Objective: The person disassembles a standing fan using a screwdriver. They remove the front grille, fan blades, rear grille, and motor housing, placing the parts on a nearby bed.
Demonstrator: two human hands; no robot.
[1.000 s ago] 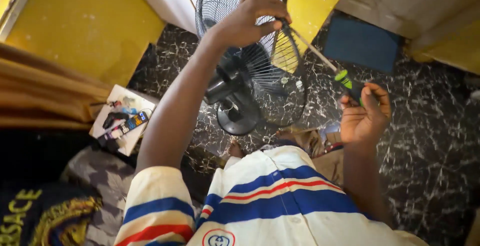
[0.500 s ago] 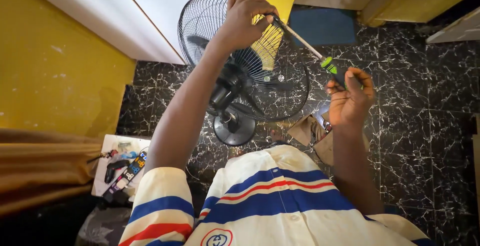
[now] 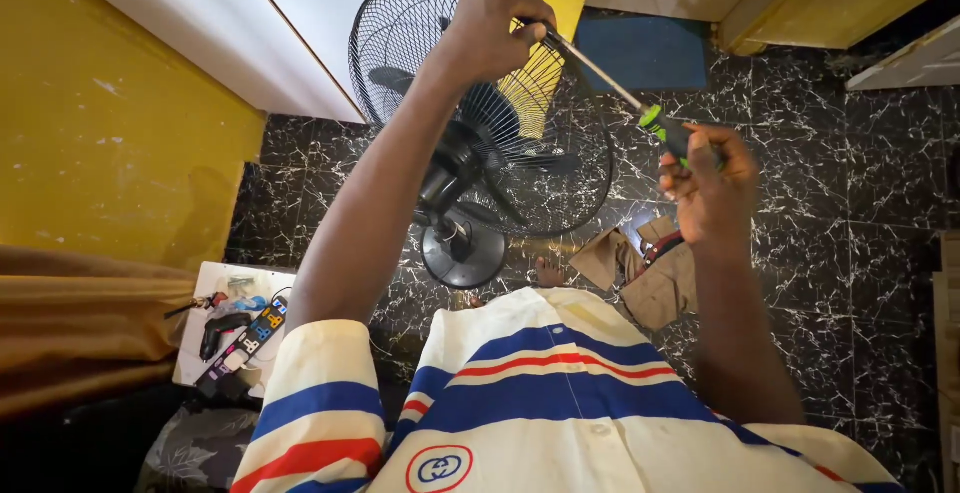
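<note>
A black pedestal fan (image 3: 470, 143) stands on the dark marbled floor in front of me, its wire grille facing up and away. My left hand (image 3: 490, 28) grips the top rim of the grille. My right hand (image 3: 705, 178) holds a screwdriver (image 3: 640, 108) by its green and black handle. The metal shaft runs up and left to the grille rim, where its tip sits right by my left hand's fingers. The fan's round base (image 3: 465, 253) rests on the floor below the motor.
A white board (image 3: 225, 318) at lower left carries a power strip and small tools. Brown cloth (image 3: 70, 328) hangs at the left. A yellow wall (image 3: 110, 143), a white panel (image 3: 300, 13), a blue mat (image 3: 645, 53) and brown fabric on the floor (image 3: 650, 273) surround the fan.
The view has shifted, so the fan sits lower and more central. Both hands keep their hold; the screwdriver stays angled toward the grille rim.
</note>
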